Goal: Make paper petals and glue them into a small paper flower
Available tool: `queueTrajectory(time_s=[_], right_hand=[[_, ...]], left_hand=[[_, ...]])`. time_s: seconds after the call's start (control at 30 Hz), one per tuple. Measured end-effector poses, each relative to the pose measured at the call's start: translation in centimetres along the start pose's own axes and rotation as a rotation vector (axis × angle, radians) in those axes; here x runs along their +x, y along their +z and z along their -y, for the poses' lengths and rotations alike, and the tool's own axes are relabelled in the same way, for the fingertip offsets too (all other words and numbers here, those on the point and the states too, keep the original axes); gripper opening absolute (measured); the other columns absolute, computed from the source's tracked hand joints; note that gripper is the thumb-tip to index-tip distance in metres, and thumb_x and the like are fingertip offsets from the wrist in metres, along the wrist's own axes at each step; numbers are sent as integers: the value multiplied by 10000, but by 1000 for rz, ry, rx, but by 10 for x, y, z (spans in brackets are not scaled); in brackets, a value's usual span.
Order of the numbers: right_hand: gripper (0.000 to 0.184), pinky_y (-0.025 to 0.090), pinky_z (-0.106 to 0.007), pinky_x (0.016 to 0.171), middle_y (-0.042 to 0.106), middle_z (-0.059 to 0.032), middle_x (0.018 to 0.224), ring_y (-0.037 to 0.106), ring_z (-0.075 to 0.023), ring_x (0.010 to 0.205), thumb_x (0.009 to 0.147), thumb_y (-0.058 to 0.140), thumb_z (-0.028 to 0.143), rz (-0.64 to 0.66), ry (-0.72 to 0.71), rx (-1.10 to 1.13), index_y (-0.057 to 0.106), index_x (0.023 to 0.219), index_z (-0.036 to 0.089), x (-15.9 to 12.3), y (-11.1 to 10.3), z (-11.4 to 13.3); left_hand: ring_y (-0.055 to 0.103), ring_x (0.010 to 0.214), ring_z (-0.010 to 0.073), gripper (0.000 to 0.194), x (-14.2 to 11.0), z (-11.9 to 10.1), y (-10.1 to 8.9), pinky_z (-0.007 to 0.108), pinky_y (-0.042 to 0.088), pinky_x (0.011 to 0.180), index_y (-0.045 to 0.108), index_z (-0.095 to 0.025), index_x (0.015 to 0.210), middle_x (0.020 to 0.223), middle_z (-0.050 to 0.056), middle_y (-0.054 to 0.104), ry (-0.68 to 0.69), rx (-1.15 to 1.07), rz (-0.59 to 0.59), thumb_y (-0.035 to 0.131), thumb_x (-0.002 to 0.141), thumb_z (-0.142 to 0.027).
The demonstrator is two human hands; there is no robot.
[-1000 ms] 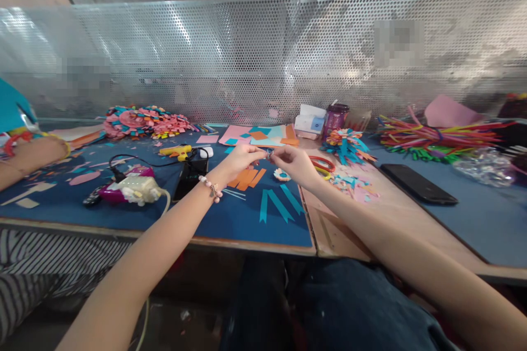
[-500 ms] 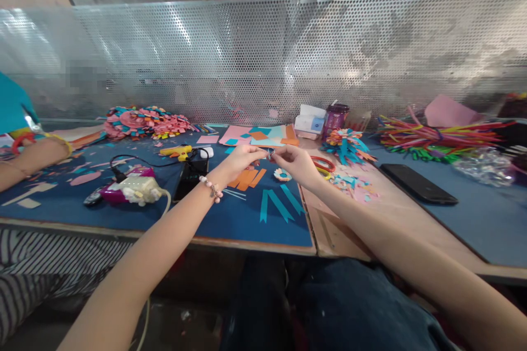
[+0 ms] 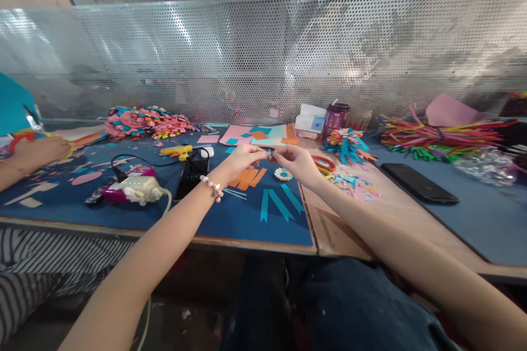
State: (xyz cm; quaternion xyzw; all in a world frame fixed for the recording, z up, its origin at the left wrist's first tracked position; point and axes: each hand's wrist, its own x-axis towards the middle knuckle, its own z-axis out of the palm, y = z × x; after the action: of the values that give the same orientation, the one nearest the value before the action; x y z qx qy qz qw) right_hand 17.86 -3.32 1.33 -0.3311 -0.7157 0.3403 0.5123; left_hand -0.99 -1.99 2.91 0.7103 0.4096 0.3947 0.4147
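Observation:
Above the blue mat (image 3: 230,222), my left hand (image 3: 242,161) and my right hand (image 3: 297,163) meet fingertip to fingertip. Both pinch a small bluish strip (image 3: 271,154), likely curled paper, mostly hidden by the fingers. Just below the right hand lies a small cream paper ring (image 3: 283,174). Orange paper strips (image 3: 247,178) lie under the left hand. Nearer me are blue paper ribbons with notched ends (image 3: 279,205) and thin white sticks (image 3: 235,194).
A co-worker's hand (image 3: 57,149) with scissors (image 3: 31,134) is at far left. Left of me sit a power strip (image 3: 135,186), a glue gun (image 3: 177,152) and a phone (image 3: 190,178). Pipe cleaners (image 3: 440,134) and another phone (image 3: 420,182) lie right. A perforated metal screen (image 3: 255,55) stands behind.
My hands stay almost where they were, still pinching the small strip. At far left the co-worker's hand and scissors have shifted slightly.

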Motion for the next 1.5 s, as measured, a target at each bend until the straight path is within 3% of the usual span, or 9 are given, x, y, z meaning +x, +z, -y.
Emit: queueTrajectory(time_s=[1.5], right_hand=[[181, 552, -339, 736, 705, -48, 786, 689, -187, 756, 795, 611, 360, -21, -22, -102, 600, 776, 180, 3, 0, -13]], left_hand=[[510, 668, 109, 257, -3, -2, 3, 238, 359, 571, 680, -137, 822, 741, 38, 614, 3, 61, -5, 606, 779, -380]])
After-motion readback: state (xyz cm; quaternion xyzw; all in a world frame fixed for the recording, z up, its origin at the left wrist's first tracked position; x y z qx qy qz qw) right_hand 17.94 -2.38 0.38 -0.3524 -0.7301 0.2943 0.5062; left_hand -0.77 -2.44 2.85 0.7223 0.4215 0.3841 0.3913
